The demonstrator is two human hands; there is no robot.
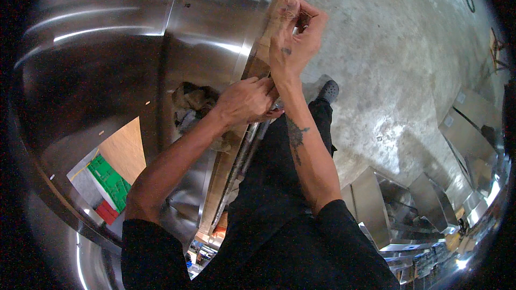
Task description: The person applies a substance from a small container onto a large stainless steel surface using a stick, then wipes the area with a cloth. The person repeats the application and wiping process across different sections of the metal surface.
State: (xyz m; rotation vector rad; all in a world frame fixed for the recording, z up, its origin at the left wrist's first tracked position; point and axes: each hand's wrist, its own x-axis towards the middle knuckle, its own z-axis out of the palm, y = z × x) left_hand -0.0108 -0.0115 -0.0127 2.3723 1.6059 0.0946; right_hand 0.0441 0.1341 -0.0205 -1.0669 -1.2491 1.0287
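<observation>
Right hand (298, 27): thumb and fingers pinched together, hold unclear | left hand (248, 100): fingers curled at steel bench (212, 21) edge, grasp hidden — likely bracing | bench: left of right hand | crumpled cloth (189, 96): left of left hand — perhaps for easy reach

Left hand (244, 101), fingertips partly hidden near the right wrist (285, 77).

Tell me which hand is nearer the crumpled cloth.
Left. The left hand is just right of the crumpled cloth; the right hand is farther off, higher and rightward in view.
</observation>
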